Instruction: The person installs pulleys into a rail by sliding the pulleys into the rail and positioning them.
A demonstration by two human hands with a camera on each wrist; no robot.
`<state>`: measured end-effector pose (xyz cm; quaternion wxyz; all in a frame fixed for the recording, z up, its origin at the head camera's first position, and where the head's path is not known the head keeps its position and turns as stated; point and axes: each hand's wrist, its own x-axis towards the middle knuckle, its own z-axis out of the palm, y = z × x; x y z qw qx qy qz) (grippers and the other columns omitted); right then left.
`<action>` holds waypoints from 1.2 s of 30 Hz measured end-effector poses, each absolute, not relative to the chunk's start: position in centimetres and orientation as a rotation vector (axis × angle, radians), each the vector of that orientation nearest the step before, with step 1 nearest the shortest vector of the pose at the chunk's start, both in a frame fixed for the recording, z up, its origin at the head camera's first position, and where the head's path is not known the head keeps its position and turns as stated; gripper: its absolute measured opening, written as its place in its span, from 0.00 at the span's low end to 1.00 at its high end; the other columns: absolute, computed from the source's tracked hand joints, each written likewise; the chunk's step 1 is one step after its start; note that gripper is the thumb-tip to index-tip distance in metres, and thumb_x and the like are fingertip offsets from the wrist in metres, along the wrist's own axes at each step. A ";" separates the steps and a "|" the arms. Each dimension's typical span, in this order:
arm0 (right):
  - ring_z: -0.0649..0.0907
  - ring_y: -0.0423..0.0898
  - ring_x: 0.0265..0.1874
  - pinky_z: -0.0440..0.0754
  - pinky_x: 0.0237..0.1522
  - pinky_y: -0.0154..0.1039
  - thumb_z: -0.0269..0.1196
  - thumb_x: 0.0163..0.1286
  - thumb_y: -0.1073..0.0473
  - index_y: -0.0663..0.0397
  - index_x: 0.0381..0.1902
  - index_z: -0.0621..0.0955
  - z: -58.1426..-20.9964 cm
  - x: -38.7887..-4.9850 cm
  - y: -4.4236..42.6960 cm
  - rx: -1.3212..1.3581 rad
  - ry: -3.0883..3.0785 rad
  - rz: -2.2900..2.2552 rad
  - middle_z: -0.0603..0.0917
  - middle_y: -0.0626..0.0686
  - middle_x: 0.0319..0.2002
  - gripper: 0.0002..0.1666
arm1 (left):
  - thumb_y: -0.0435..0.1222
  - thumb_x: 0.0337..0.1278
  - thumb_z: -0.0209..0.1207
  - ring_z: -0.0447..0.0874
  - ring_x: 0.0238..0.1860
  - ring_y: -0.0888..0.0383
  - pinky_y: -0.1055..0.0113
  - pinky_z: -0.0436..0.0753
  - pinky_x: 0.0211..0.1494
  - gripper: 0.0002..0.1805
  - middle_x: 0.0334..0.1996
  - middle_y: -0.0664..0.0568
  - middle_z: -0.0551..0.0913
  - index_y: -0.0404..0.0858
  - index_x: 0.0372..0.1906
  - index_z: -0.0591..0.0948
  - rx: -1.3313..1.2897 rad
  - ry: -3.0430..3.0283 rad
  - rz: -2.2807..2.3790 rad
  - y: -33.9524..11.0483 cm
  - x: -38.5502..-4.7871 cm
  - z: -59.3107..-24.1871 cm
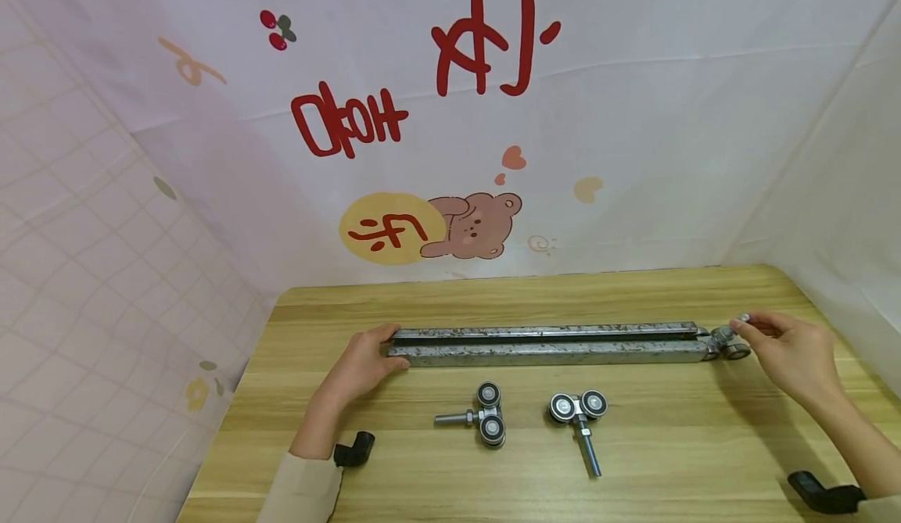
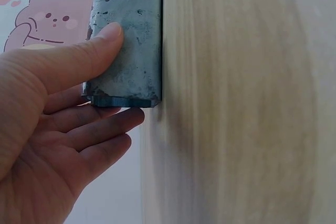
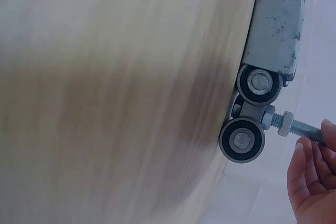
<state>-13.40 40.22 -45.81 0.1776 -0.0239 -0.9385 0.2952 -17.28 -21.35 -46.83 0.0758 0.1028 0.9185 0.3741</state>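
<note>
The white cloth is the largest thing; it stands behind the table and at both sides of it. The table has a pale wood pattern.

Across the far part of the table lies the rail. It is a long metal piece with dark spots, and a dark slot runs along its upper side.

The left hand is at the left end of the rail and pinches it: the thumb lies on the near face, and the index finger goes behind. In the left wrist view the other fingers are loosely extended, beyond the end of the metal. The right hand is near the right end and pinches the bolt of the held roller between the thumb and the fingers.

The held roller is at the right end of the rail. One of its wheels is close against this end; I cannot tell how far it sits inside. Nearer to the person, two more rollers lie on the table, apart from each other: the left roller, with its bolt pointing left, and the middle roller, with its bolt pointing towards the near edge.

On the bolt of the held roller there is a nut, between the wheels and the fingertips.
</note>
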 end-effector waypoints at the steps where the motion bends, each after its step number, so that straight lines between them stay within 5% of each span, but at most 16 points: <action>1: 0.73 0.20 0.25 0.72 0.22 0.25 0.69 0.75 0.57 0.78 0.49 0.85 -45.8 -13.4 40.2 -0.069 -2.656 0.838 0.89 0.70 0.36 0.23 | 0.34 0.61 0.74 0.72 0.72 0.40 0.44 0.77 0.69 0.39 0.72 0.36 0.73 0.28 0.74 0.72 0.311 2.755 1.122 -21.4 -17.3 -46.9; 36: 0.74 0.17 0.29 0.74 0.24 0.23 0.68 0.76 0.55 0.79 0.52 0.83 -45.7 -13.6 40.0 -0.037 -2.686 0.892 0.88 0.72 0.41 0.25 | 0.34 0.61 0.74 0.71 0.73 0.40 0.44 0.76 0.70 0.40 0.74 0.36 0.71 0.29 0.75 0.71 0.274 2.737 1.141 -21.3 -17.2 -46.7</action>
